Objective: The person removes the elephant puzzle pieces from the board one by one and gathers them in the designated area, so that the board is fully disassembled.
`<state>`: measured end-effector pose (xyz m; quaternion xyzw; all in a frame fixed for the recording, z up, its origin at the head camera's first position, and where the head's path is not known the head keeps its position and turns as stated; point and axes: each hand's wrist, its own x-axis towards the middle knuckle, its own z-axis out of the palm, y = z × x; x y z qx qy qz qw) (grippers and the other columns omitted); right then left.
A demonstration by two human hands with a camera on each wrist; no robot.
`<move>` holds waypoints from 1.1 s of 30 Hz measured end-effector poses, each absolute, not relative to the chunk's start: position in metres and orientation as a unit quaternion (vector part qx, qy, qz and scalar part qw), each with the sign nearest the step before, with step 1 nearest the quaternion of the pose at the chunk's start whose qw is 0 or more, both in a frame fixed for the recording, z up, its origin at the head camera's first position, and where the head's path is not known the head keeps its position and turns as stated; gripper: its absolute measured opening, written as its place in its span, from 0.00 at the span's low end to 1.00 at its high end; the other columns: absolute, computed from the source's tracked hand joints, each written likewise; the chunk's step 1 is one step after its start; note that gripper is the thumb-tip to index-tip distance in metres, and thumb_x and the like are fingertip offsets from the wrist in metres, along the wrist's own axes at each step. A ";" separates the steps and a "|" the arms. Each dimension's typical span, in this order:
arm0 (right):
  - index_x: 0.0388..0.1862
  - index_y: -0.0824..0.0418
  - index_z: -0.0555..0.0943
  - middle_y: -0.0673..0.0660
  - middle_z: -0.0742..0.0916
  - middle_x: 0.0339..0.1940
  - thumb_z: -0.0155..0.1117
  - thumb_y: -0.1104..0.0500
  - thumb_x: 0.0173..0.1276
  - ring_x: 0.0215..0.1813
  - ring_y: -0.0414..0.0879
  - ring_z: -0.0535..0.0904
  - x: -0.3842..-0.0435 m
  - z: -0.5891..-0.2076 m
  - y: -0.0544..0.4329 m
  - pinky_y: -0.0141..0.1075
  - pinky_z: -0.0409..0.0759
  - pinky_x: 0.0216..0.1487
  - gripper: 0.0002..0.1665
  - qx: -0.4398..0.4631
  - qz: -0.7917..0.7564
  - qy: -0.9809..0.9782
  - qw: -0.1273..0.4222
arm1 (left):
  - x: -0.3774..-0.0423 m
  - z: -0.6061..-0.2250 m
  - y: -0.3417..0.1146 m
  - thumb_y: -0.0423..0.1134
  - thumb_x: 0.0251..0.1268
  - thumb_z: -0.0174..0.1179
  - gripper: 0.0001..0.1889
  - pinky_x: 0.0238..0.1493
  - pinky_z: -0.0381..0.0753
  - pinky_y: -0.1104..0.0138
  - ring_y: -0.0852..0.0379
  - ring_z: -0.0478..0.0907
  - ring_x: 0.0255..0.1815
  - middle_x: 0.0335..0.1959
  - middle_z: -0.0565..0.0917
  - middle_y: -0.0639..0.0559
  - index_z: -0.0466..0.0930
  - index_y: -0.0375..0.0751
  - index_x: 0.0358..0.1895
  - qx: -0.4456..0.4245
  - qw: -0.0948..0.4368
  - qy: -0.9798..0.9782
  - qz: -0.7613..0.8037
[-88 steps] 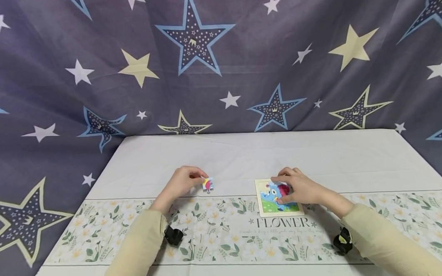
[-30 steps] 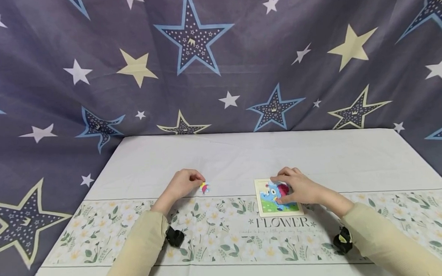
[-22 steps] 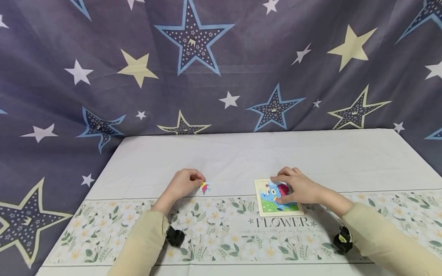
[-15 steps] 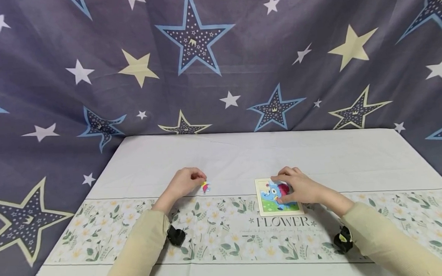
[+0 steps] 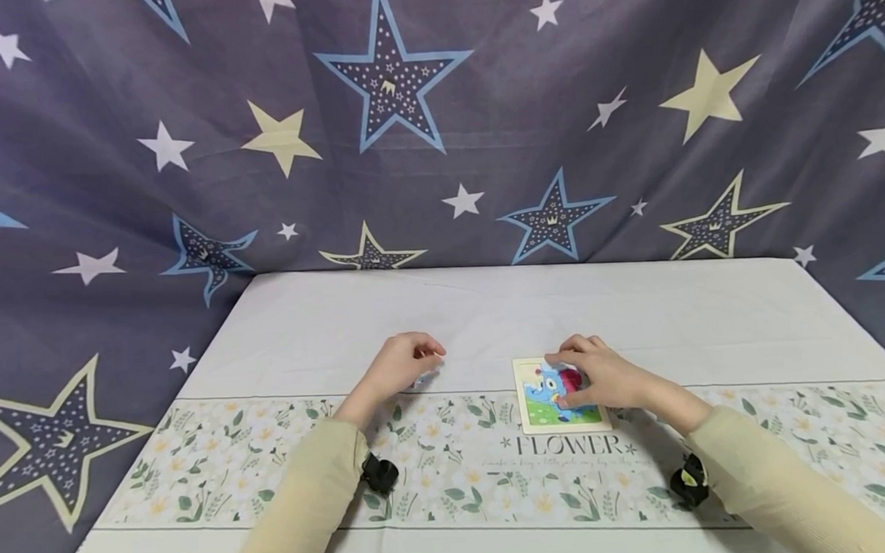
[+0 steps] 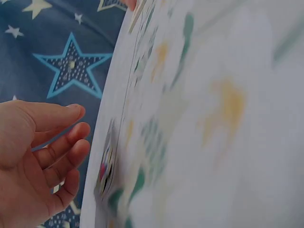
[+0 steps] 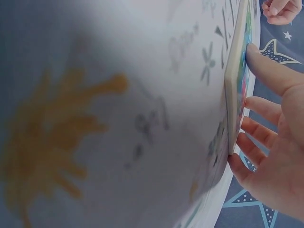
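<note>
A wooden jigsaw puzzle board point(image 5: 529, 426) with a blue elephant picture lies on the tablecloth. My right hand point(image 5: 601, 375) rests over its right side and covers part of the picture. In the right wrist view the thumb point(image 7: 270, 71) touches the picture, and the other fingers reach the board's edge. My left hand point(image 5: 402, 366) is held above the table, its fingers loosely bent with nothing between them. Beside and below it a small puzzle piece point(image 6: 107, 166) lies on the cloth, apart from the fingers; in the head view the hand mostly hides this piece point(image 5: 420, 381).
A white tablecloth point(image 5: 339, 307) with a flowered band point(image 5: 454, 493) and the word FLOWER covers the table. Behind and at the sides hangs a dark curtain point(image 5: 478, 99) printed with stars. Black wrist cameras point(image 5: 380, 473) sit under both sleeves.
My left hand has let go of the puzzle piece that it pinched earlier and has shifted to the right above it. My right hand and the board have stayed in place.
</note>
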<state>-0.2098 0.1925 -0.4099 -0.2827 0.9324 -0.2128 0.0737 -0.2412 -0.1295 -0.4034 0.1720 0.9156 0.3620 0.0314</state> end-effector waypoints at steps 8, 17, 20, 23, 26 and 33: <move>0.61 0.60 0.72 0.58 0.72 0.55 0.69 0.43 0.51 0.53 0.53 0.64 -0.209 -0.410 0.194 0.51 0.66 0.52 0.40 -0.281 -0.200 0.936 0.072 | -0.237 -0.408 -0.099 0.35 0.58 0.59 0.05 0.37 0.72 0.67 0.61 0.73 0.30 0.28 0.80 0.55 0.83 0.44 0.35 0.201 0.037 0.911 0.358; 0.60 0.60 0.72 0.58 0.73 0.55 0.69 0.43 0.51 0.53 0.53 0.64 -0.210 -0.410 0.191 0.52 0.66 0.53 0.40 -0.286 -0.198 0.935 0.074 | -0.229 -0.407 -0.077 0.37 0.59 0.58 0.07 0.38 0.72 0.68 0.62 0.73 0.32 0.31 0.79 0.56 0.82 0.44 0.40 0.225 0.080 0.906 0.349; 0.60 0.60 0.72 0.58 0.73 0.54 0.69 0.43 0.51 0.53 0.53 0.64 -0.211 -0.409 0.190 0.51 0.66 0.52 0.41 -0.284 -0.194 0.936 0.076 | -0.227 -0.405 -0.069 0.36 0.59 0.59 0.07 0.37 0.72 0.69 0.62 0.73 0.32 0.32 0.79 0.56 0.82 0.44 0.40 0.235 0.088 0.901 0.353; 0.60 0.60 0.72 0.58 0.73 0.54 0.69 0.42 0.50 0.52 0.53 0.64 -0.211 -0.408 0.190 0.51 0.66 0.52 0.41 -0.279 -0.193 0.937 0.080 | -0.227 -0.404 -0.060 0.35 0.59 0.59 0.08 0.34 0.72 0.70 0.61 0.72 0.31 0.32 0.79 0.55 0.82 0.43 0.42 0.242 0.101 0.895 0.361; 0.60 0.61 0.72 0.58 0.73 0.54 0.70 0.42 0.50 0.52 0.53 0.65 -0.212 -0.407 0.189 0.52 0.66 0.52 0.41 -0.277 -0.193 0.938 0.083 | -0.226 -0.403 -0.051 0.35 0.58 0.59 0.09 0.32 0.71 0.71 0.62 0.71 0.29 0.32 0.78 0.56 0.83 0.44 0.43 0.243 0.113 0.893 0.362; 0.60 0.61 0.72 0.57 0.73 0.53 0.70 0.43 0.50 0.52 0.53 0.65 -0.212 -0.406 0.189 0.51 0.67 0.52 0.41 -0.281 -0.193 0.936 0.084 | -0.222 -0.399 -0.035 0.34 0.56 0.61 0.11 0.31 0.70 0.73 0.63 0.71 0.27 0.30 0.78 0.55 0.83 0.42 0.43 0.261 0.129 0.886 0.361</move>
